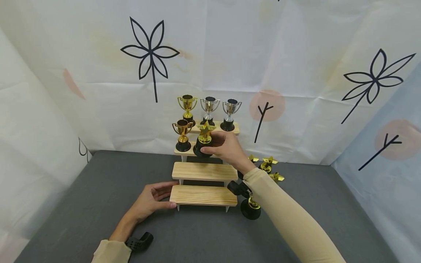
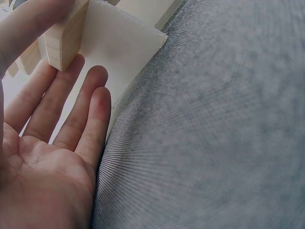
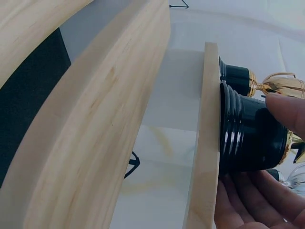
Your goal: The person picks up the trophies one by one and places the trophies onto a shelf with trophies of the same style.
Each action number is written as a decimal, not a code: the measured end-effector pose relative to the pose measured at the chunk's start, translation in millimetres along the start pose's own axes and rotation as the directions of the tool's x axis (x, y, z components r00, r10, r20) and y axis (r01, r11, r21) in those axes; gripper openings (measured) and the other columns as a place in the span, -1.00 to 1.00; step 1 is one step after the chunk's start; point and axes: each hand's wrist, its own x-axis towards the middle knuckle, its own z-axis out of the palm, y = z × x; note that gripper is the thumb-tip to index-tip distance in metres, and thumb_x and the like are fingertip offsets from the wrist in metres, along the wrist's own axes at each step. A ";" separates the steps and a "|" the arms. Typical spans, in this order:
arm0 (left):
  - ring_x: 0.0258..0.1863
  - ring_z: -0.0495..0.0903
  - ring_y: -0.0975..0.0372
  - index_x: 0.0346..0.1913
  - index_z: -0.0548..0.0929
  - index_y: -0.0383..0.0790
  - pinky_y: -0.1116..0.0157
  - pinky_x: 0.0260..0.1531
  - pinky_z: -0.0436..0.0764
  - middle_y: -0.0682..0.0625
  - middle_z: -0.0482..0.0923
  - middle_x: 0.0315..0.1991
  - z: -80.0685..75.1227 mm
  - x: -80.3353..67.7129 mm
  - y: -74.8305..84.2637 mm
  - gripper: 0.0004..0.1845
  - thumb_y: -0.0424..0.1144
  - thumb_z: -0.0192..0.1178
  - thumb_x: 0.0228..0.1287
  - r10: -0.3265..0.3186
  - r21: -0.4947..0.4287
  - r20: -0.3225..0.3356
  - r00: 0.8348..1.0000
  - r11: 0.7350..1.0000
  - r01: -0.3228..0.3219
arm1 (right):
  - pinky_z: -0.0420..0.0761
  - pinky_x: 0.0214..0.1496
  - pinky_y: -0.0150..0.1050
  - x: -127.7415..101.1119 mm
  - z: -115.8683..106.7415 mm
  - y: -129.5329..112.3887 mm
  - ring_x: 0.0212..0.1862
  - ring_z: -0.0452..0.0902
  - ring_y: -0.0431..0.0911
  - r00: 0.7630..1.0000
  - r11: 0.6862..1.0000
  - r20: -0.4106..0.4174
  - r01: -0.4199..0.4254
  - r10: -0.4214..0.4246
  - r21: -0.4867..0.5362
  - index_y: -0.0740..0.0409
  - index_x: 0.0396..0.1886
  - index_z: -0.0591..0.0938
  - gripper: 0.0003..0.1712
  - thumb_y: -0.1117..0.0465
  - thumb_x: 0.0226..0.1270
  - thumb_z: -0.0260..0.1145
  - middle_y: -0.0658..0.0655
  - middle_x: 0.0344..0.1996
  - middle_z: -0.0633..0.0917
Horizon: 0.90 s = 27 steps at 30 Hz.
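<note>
Gripping the black base of a gold star trophy (image 1: 204,140), the right hand (image 1: 227,148) has its fingers and thumb curled round it and holds it on the third step of the wooden stand (image 1: 204,171), just beside a gold cup (image 1: 182,135) at that step's left end. In the right wrist view the ribbed base (image 3: 245,140) sits flat against the step's top face, so the sound way to finish, as I judge it, is to keep the base square on the wood and let go straight, without twisting, so it neither tips nor knocks the cup next to it. The left hand (image 1: 149,200) lies open, fingers straight, pressed against the left end of the lowest step (image 1: 203,195), with the thumb over the top edge; keeping that steady pressure should stop the light stand from sliding on the grey worktop (image 1: 98,190). On the top step stand one gold cup (image 1: 188,107) and two silver cups (image 1: 219,111). More star trophies (image 1: 268,166) lie on the worktop to the right of the stand, partly hidden by the right sleeve.
</note>
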 end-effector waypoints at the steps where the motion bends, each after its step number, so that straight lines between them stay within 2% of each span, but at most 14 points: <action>1: 0.17 0.60 0.23 0.35 0.48 -0.48 0.32 0.18 0.59 -0.36 0.44 0.34 0.0 0.0 0.1 -0.21 -0.47 0.56 0.01 0.000 -0.001 0.001 1.000 1.000 0.000 | 0.69 0.10 -0.13 -0.3 -0.2 0.6 0.01 0.70 0.01 1.000 1.000 -0.008 -0.005 0.005 -0.002 0.24 0.21 0.65 -0.40 0.25 0.17 0.59 0.18 0.04 0.73; 5: 0.17 0.60 0.24 0.36 0.47 -0.48 0.33 0.18 0.59 -0.36 0.43 0.34 -0.2 -0.6 1.2 -0.21 -0.47 0.55 0.02 0.001 -0.002 0.002 1.000 1.000 -0.001 | 0.68 0.13 -0.12 -1.3 -0.8 1.6 0.05 0.69 0.03 0.999 1.000 -0.039 -0.018 0.018 -0.009 0.28 0.26 0.62 -0.34 0.25 0.16 0.60 0.20 0.08 0.72; 10: 0.17 0.60 0.24 0.36 0.46 -0.49 0.32 0.18 0.59 -0.37 0.42 0.35 0.1 -1.1 2.4 -0.21 -0.47 0.55 0.02 -0.002 -0.003 0.002 1.000 1.000 0.002 | 0.71 0.06 -0.16 -0.2 0.5 0.1 0.02 0.70 0.01 0.999 1.000 -0.044 -0.030 0.030 0.007 0.25 0.22 0.65 -0.40 0.24 0.17 0.59 0.18 0.01 0.75; 15: 0.17 0.60 0.23 0.36 0.47 -0.49 0.33 0.18 0.59 -0.37 0.42 0.35 0.7 -1.0 2.2 -0.21 -0.47 0.55 0.02 -0.005 -0.006 0.002 1.000 1.000 0.005 | 0.72 0.04 -0.16 -0.8 1.1 -1.6 0.03 0.70 0.01 0.998 0.999 -0.042 -0.036 0.036 0.017 0.23 0.23 0.65 -0.40 0.25 0.19 0.58 0.18 0.04 0.74; 21: 0.17 0.60 0.22 0.35 0.48 -0.48 0.32 0.17 0.60 -0.38 0.45 0.32 1.2 -0.9 1.5 -0.24 -0.48 0.54 0.04 0.006 -0.009 0.003 1.000 1.000 -0.006 | 0.67 0.16 -0.14 -4.7 -3.2 -0.5 0.11 0.66 0.04 0.999 1.000 -0.043 -0.018 0.018 -0.004 0.21 0.28 0.62 -0.36 0.23 0.20 0.57 0.20 0.14 0.69; 27: 0.16 0.60 0.22 0.35 0.47 -0.49 0.33 0.16 0.60 -0.39 0.47 0.28 0.9 -1.2 2.5 -0.23 -0.47 0.54 0.04 0.006 -0.006 0.002 1.000 1.000 -0.006 | 0.60 0.26 -0.15 -20.1 -18.1 -2.6 0.26 0.56 0.15 0.999 0.999 -0.033 -0.018 0.020 0.050 0.18 0.30 0.61 -0.37 0.20 0.24 0.55 0.24 0.23 0.62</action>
